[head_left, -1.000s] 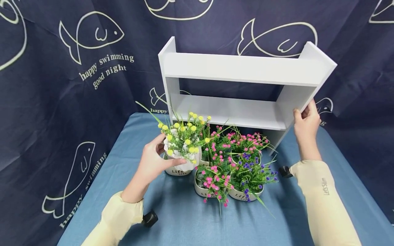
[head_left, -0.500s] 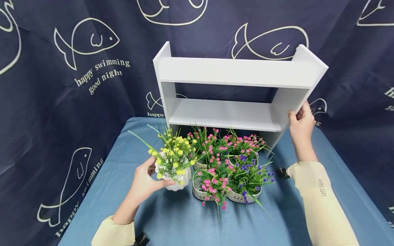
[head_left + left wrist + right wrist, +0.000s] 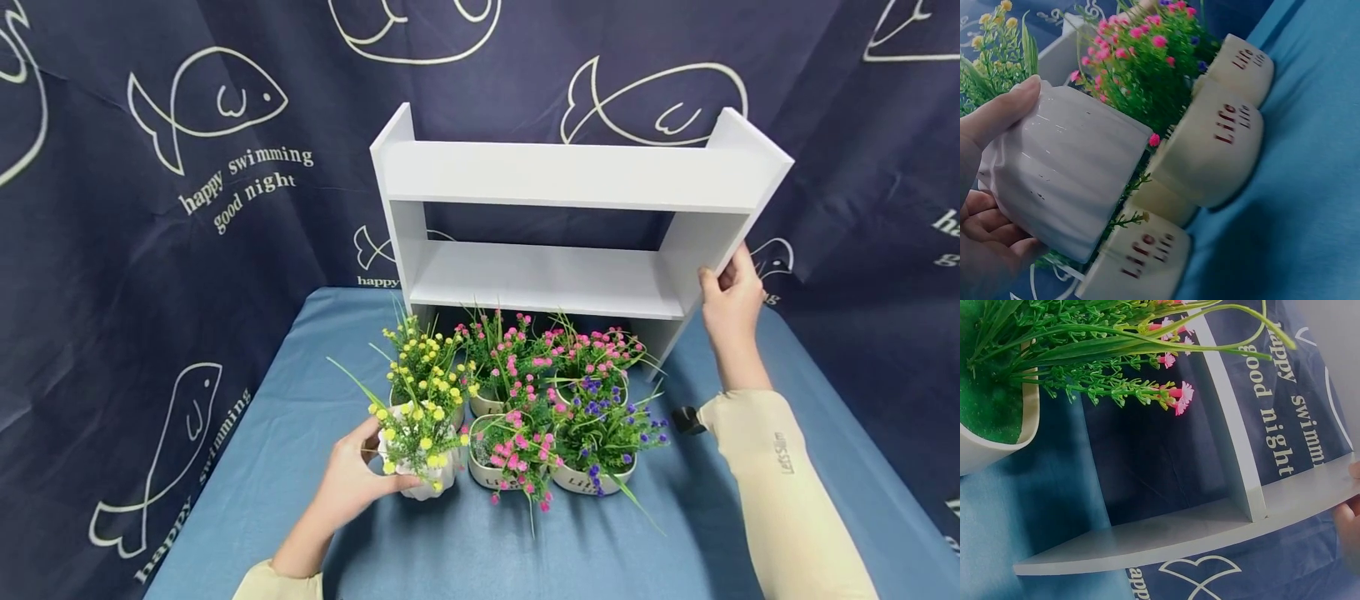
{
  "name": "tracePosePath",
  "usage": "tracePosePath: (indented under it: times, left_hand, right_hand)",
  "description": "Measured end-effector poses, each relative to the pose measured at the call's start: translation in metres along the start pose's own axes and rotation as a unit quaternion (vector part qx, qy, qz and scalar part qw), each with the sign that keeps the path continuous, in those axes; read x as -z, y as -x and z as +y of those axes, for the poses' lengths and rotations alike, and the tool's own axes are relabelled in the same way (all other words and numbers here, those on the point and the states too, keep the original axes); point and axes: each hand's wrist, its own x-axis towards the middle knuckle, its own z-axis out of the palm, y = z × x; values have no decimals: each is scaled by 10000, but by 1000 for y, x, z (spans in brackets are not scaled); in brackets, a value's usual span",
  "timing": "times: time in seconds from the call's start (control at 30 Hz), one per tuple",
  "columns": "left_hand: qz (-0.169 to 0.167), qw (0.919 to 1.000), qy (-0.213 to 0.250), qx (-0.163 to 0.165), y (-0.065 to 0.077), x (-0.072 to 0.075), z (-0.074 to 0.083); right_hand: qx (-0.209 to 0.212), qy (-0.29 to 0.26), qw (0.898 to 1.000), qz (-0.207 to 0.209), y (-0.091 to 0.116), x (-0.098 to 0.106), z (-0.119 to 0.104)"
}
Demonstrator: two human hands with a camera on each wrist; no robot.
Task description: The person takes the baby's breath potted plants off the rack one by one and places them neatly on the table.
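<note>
My left hand point(image 3: 348, 479) grips a white fluted flowerpot point(image 3: 435, 483) of yellow flowers, thumb on one side and fingers on the other. In the left wrist view this pot point(image 3: 1072, 169) overlaps the cream pots behind it. Just behind it stands a cream pot with yellow flowers point(image 3: 431, 358). At right, my right hand point(image 3: 733, 312) pinches the front edge of the side panel of a white two-tier shelf point(image 3: 570, 175). Part of that hand point(image 3: 1349, 525) shows on the panel point(image 3: 1166, 540) in the right wrist view.
Cream pots lettered "Life" stand together before the shelf: pink flowers point(image 3: 517, 450) in front, purple flowers point(image 3: 607, 425) to their right, and more pink flowers point(image 3: 596, 350) behind. A blue cloth point(image 3: 465, 558) covers the table. A dark fish-print curtain point(image 3: 247, 333) hangs behind.
My left hand has brought the white fluted pot toward me, from over the cream yellow-flowered pot to in front of it. My right hand stays on the shelf panel.
</note>
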Motion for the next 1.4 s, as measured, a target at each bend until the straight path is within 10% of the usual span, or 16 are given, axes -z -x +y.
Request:
tracePosePath:
  times: [1.03, 1.4]
  left_hand:
    - [-919, 9936, 253, 613, -3, -32, -47]
    - [-1439, 9838, 1061, 134, -1, -32, -60]
  right_hand:
    - [-56, 135, 9999, -20, -3, -3, 3]
    - [-25, 117, 9999, -89, -2, 2, 2]
